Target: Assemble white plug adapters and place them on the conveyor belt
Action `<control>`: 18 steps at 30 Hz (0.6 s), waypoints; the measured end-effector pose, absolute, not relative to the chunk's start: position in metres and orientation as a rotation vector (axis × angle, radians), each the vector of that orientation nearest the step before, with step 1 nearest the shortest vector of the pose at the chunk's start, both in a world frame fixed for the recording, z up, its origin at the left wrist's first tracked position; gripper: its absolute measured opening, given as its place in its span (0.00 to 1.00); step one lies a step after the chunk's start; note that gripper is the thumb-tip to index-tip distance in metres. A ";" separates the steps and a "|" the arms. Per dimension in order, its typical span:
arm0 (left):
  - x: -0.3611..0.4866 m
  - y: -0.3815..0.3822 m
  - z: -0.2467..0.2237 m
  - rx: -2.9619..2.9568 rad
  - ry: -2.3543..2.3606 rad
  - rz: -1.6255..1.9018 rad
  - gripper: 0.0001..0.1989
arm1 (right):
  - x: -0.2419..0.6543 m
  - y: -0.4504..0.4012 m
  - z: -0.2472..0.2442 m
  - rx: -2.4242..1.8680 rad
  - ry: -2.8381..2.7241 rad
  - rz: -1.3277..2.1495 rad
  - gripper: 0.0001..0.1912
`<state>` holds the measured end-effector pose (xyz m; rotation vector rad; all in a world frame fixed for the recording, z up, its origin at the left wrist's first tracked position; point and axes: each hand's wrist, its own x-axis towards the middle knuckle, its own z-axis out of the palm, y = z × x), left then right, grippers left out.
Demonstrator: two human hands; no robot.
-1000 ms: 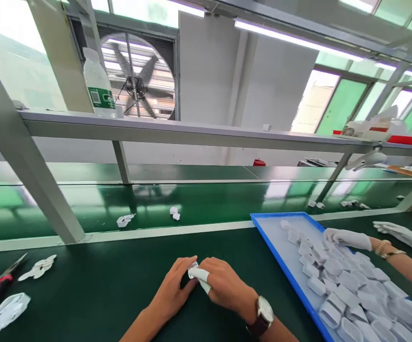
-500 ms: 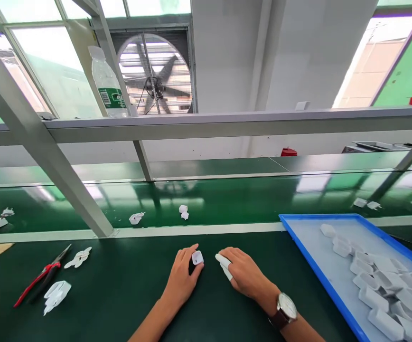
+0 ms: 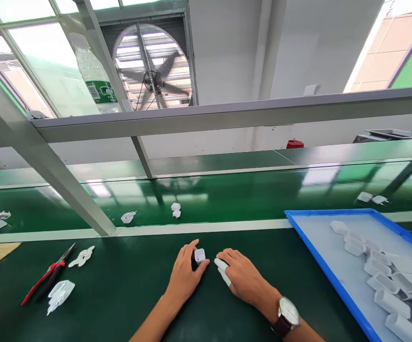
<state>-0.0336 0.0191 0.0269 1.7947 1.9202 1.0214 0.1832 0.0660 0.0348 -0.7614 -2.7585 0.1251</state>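
My left hand (image 3: 184, 270) is curled around a small white square-ended plastic piece (image 3: 199, 256), its index finger behind and its thumb in front. The piece is above the dark green table. Just to the right, my right hand (image 3: 239, 271) rests palm down, its fingers loosely stretched toward the left hand. White coverings (image 3: 223, 270), which look like finger cots, are on two of its fingers. Nothing shows in its grasp, though its underside is hidden. A gap separates the hands.
A blue-rimmed tray (image 3: 327, 280) of white plastic shells (image 3: 393, 304) stands right. Red-and-black pliers (image 3: 49, 275) and white parts (image 3: 60, 295) lie left. A green belt (image 3: 227, 199) carries several parts beyond a pale rail. A metal frame post (image 3: 63, 175) slants down at left.
The view has tilted and shifted slightly. White parts on the belt have moved left relative to the table. My left hand has turned the plastic piece a little; my right hand is almost unchanged.
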 end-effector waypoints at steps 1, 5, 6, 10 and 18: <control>-0.034 0.019 0.026 1.812 1.897 1.040 0.25 | 0.183 0.067 0.036 -0.770 -2.764 0.136 0.16; -0.035 0.019 0.021 1.857 1.798 1.124 0.26 | 0.182 0.067 0.046 -0.804 -2.841 0.156 0.17; -0.035 0.019 0.020 1.859 1.781 1.139 0.26 | 0.182 0.067 0.049 -0.810 -2.869 0.157 0.17; -0.036 0.019 0.017 1.869 1.736 1.169 0.28 | 0.184 0.066 0.060 -0.817 -2.937 0.169 0.19; -0.032 0.022 0.022 1.806 1.942 1.135 0.31 | 0.180 0.063 0.036 -0.843 -2.805 0.044 0.14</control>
